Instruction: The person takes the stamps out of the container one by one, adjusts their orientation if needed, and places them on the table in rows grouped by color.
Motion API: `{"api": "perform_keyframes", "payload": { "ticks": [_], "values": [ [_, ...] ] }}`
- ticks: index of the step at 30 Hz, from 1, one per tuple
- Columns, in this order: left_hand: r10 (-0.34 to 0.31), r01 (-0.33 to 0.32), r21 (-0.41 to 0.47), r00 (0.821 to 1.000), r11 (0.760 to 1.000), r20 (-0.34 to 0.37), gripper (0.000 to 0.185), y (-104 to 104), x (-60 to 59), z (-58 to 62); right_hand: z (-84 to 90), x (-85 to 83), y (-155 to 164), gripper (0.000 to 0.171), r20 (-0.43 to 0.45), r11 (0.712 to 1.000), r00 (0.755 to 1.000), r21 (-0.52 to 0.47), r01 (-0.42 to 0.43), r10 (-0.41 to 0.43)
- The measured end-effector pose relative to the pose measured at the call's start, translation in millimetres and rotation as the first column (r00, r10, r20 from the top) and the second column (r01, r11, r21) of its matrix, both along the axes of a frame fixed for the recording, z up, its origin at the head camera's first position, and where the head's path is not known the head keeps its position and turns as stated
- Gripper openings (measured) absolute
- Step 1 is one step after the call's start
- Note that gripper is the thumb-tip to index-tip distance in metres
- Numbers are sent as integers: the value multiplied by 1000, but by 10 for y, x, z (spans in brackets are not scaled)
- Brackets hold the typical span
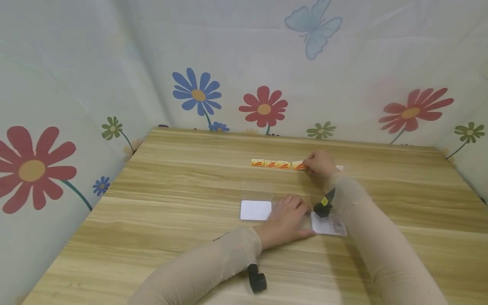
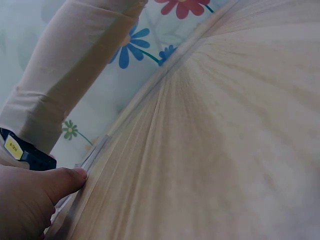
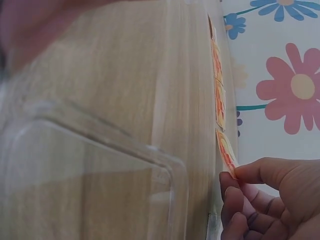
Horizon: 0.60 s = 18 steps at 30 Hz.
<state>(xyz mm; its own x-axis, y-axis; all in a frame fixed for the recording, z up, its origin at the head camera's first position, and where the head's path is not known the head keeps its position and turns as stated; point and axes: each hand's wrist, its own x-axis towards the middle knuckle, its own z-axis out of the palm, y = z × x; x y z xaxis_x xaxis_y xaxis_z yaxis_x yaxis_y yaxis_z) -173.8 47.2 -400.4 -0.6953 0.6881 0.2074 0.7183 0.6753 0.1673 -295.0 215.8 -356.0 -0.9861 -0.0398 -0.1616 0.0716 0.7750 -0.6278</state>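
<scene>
We see two flat clear-and-white plastic cases (image 1: 256, 210) on the wood-grain table (image 1: 171, 178), a black wrist camera (image 1: 322, 209) blocking part of one; the left hand (image 1: 286, 218) rests between, fingers relaxed, and our right hand (image 1: 321, 162) pinches the row's fourth yellow-and-red rectangular card (image 1: 297, 165).

Wood-grain table (image 1: 152, 203) before a white flower-printed backdrop (image 1: 232, 42) with a blue butterfly (image 1: 314, 29).

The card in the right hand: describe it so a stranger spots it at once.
On the table, toward the far edge, lies a row of yellow-and-red cards. The card is rightmost of four visible. Unlike its neighbours, it is pinched by the right hand and sits askew.
</scene>
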Motion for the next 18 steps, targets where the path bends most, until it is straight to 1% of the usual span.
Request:
{"api": "perform_keyframes", "payload": {
  "ticks": [2,10,18],
  "values": [
    [3,-3,-1,1000,1000,4,52,0,0,1,2,1,-1,19,-3,1000,1000,25,-9,9],
    [15,-14,-23,1000,1000,8,52,11,1,7,26,6,-19,21,-3,998,1000,62,-19,19],
    [10,-10,-7,1000,1000,10,52,5,11,9,30,18,-33,20,-7,996,1000,83,-9,10]
  ]
}}
